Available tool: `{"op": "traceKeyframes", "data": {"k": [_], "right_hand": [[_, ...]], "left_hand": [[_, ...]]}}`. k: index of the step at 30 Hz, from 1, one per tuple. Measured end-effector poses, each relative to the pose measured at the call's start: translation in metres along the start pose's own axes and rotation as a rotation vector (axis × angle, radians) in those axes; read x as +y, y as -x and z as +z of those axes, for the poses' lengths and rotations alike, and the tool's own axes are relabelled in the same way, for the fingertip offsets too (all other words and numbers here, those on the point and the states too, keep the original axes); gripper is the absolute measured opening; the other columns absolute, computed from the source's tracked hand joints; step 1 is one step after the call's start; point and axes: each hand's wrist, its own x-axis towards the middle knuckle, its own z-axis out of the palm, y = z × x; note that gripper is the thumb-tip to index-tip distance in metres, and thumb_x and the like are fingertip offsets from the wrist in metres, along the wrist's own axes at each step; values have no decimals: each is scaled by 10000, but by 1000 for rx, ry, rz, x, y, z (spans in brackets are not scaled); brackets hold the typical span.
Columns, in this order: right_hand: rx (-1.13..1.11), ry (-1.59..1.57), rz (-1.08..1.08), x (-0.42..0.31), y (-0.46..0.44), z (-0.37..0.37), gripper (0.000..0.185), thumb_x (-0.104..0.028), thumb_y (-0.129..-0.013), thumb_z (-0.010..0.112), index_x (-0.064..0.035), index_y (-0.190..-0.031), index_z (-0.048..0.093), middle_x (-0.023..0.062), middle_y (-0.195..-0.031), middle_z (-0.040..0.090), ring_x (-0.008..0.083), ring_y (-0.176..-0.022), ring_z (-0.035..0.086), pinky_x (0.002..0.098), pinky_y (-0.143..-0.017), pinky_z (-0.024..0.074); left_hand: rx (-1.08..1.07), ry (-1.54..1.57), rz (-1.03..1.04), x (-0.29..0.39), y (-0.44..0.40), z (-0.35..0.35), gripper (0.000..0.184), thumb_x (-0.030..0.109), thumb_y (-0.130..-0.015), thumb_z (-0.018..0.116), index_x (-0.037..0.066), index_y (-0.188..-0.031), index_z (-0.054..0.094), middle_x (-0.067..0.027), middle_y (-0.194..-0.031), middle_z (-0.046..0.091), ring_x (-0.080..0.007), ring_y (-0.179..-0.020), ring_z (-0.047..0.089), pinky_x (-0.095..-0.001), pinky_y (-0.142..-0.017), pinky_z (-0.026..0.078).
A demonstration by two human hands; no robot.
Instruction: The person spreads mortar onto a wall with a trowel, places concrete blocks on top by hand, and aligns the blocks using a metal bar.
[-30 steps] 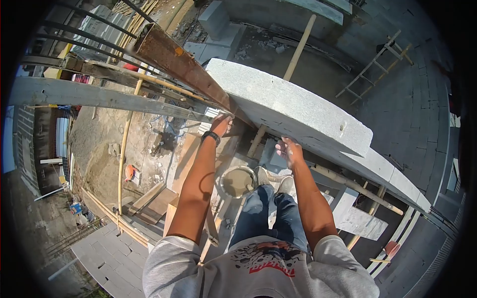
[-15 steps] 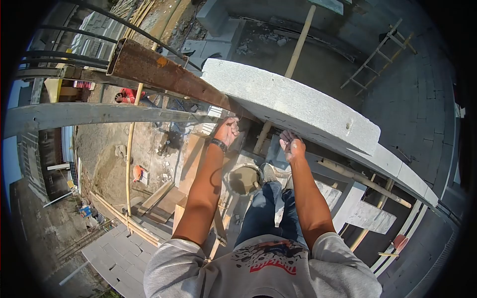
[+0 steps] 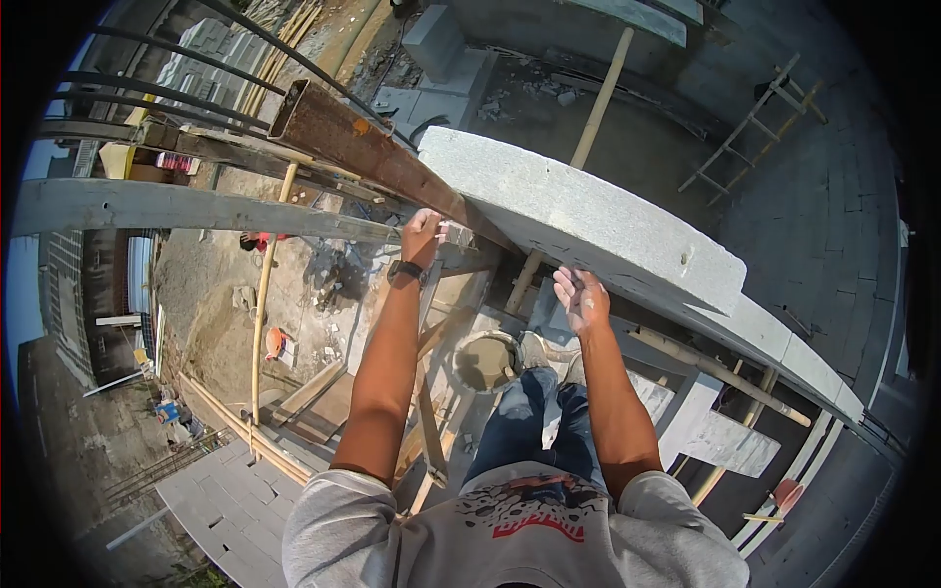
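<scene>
My left hand (image 3: 422,237), a dark watch on its wrist, is closed beside the rusty steel beam (image 3: 358,142) and the end of a grey wooden plank (image 3: 225,215). Whether anything sits in its curled fingers I cannot make out. Dust whitens the fingertips of both hands. Below the near face of a long white block wall (image 3: 578,211) is my right hand (image 3: 582,297), fingers loosely apart and nothing visible in them. The wall's top course runs from upper middle down to the right.
Far below, near my shoes, stands a bucket (image 3: 486,361) of grey mix. Bamboo poles (image 3: 260,314) rise at left, and thin bars (image 3: 176,54) cross the upper left. A ladder (image 3: 750,127) leans beyond the wall. An orange helmet-like object (image 3: 276,343) lies on the ground.
My left hand has moved left, away from the wall's face. My right hand has shifted slightly right and down, its fingers loosening from a curl. The view has turned slightly.
</scene>
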Motion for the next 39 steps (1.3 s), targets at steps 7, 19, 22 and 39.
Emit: {"op": "traceKeyframes", "data": {"k": [7,19,22,39], "right_hand": [[-156,73,-38,-34,52,29,240,-238,-956,625,-71,-1129,631,96,-1095,674,232,-980,667,364,-855,530],[-251,97,-215,-127,126,84,353,-321,-966,632,-72,-1216,621,56,-1057,666,180,-940,658,318,-820,544],[-290,198,-232,-139,145,97,401,-342,-972,619,-50,-1247,604,71,-1080,662,188,-940,661,320,-821,547],[-616,950,-625,-43,173,231,384,-212,-951,651,10,-1262,613,93,-1118,691,167,-1018,644,299,-854,509]], "left_hand": [[-15,135,19,76,-1,-17,210,184,-974,581,58,-806,576,11,-684,568,-54,-591,543,-221,-508,428],[-48,309,162,208,39,-20,171,183,-967,606,20,-932,643,31,-757,575,-45,-624,517,-210,-558,426],[-45,351,147,220,43,-24,186,227,-960,639,42,-939,646,35,-777,586,-42,-627,524,-209,-556,430],[78,638,-31,229,99,1,201,168,-985,595,56,-1141,656,-27,-1010,677,-152,-783,640,-288,-691,566]]}}
